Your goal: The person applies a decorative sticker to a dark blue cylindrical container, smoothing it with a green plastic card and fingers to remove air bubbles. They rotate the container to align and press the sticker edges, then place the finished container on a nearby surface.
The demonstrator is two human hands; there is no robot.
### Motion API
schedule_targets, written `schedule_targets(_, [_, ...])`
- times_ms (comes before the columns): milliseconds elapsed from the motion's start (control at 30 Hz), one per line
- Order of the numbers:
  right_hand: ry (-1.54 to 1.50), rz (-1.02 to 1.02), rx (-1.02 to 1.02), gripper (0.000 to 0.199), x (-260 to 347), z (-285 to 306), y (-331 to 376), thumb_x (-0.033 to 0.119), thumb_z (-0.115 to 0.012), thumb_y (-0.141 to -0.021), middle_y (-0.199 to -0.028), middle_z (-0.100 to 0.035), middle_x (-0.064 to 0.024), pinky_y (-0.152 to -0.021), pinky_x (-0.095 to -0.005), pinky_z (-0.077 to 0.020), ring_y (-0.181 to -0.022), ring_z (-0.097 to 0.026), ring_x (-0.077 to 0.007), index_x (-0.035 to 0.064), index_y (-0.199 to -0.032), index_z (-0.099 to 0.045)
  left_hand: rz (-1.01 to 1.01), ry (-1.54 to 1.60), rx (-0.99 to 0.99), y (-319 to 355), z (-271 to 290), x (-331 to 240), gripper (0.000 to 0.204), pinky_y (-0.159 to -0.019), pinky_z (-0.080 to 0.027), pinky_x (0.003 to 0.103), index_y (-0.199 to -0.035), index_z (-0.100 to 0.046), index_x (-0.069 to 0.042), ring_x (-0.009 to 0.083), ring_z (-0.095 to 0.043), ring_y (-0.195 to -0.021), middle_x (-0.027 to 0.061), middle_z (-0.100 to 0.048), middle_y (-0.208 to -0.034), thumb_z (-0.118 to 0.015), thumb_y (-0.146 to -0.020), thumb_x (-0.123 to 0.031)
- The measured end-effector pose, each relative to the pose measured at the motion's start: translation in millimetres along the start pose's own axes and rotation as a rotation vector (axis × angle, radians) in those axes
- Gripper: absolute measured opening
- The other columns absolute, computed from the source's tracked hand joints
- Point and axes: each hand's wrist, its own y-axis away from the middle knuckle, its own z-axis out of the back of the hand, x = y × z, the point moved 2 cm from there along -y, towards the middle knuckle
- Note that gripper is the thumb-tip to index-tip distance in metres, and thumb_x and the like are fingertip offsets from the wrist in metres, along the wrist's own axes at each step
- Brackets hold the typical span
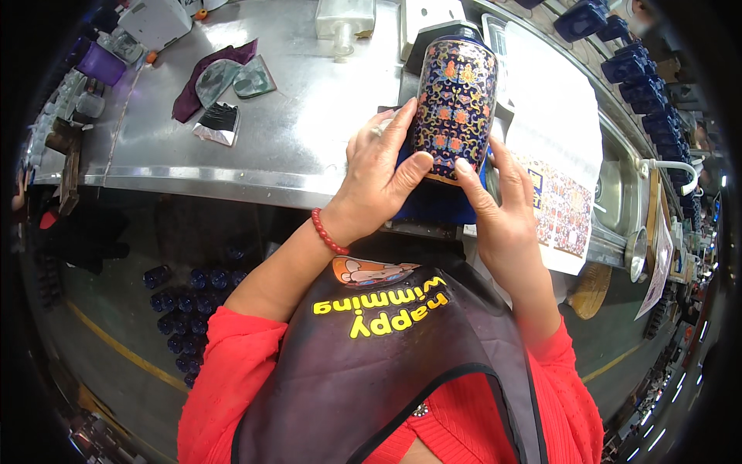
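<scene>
A tall dark blue cylinder vase [456, 104], patterned with gold scrolls and orange flowers, is held up over the edge of a metal workbench [294, 131]. My left hand [379, 174] grips its lower left side, thumb across the front, with a red bead bracelet on the wrist. My right hand [498, 213] holds the lower right side, fingers pointing up along the wall. A dark blue cloth [437, 205] lies under the vase's base.
A maroon cloth [202, 77], grey-green pads [236, 77] and a black-and-silver piece [219, 122] lie on the bench. A white sheet with a coloured print [558, 155] sits right. Dark blue vessels [634, 69] line the far right; more stand on the floor [185, 309].
</scene>
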Motion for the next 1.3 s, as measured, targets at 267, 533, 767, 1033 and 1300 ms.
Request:
schedule_targets(267, [0.015, 0.017, -0.020, 0.070, 0.9, -2.8, 0.0, -0.013, -0.059, -0.074, -0.149, -0.045, -0.0290, -0.106, -0.0489, -0.0442, -0.123, -0.053, -0.0433, 0.0185, -0.136, -0.068, -0.018, -0.018, 0.009, 0.0, -0.8, 0.7, 0.079, -0.115, -0.026, 0.051, -0.156, -0.036, 0.000, 0.0405, -0.043, -0.136, 0.0229, -0.052, -0.145, -0.056, -0.101, -0.054])
schedule_targets(533, [0.039, 0.043, -0.017, 0.069, 0.4, -2.9, -0.3, -0.012, -0.059, -0.074, -0.147, -0.047, -0.0299, -0.105, -0.0497, -0.0450, -0.122, -0.054, -0.0444, 0.0161, -0.137, -0.067, -0.032, -0.037, 0.012, 0.6, -1.2, 1.3, 0.081, -0.116, -0.025, 0.051, -0.157, -0.034, 0.001, 0.0411, -0.042, -0.136, 0.0241, -0.052, -0.144, -0.056, -0.101, -0.054])
schedule_targets(767, [-0.569, -0.116, -0.195, 0.051, 8.9, 20.5, 3.6, -0.016, -0.053, -0.089, -0.131, -0.063, -0.0276, -0.094, -0.0424, -0.0536, -0.113, -0.067, -0.0354, -0.0032, -0.137, -0.060, -0.104, -0.024, 0.063, 4.0, 5.6, 4.3, 0.096, -0.118, -0.021, 0.053, -0.160, -0.029, -0.003, 0.0430, -0.039, -0.138, 0.0238, -0.047, -0.149, -0.067, -0.091, -0.059])
schedule_targets(1033, [-0.486, -0.261, -0.011, 0.042, 20.7, 28.6, -4.4, -0.005, -0.056, -0.092, -0.115, -0.069, -0.0234, -0.084, -0.0349, -0.0543, -0.098, -0.072, -0.0336, -0.0030, -0.134, -0.059, -0.093, -0.103, 0.114, 4.4, 8.2, 3.7, 0.100, -0.121, -0.023, 0.048, -0.160, -0.028, -0.002, 0.0381, -0.033, -0.146, 0.0212, -0.040, -0.156, -0.073, -0.088, -0.054])
schedule_targets(1300, [-0.519, -0.337, 0.040, 0.038, 26.4, 28.4, -17.8, -0.002, -0.054, -0.093, -0.103, -0.069, -0.0221, -0.076, -0.0363, -0.0542, -0.084, -0.072, -0.0345, -0.0017, -0.130, -0.059, -0.111, -0.086, 0.103, 4.2, 9.4, 3.2, 0.099, -0.121, -0.024, 0.049, -0.160, -0.028, -0.002, 0.0394, -0.034, -0.145, 0.0220, -0.040, -0.155, -0.074, -0.088, -0.052])
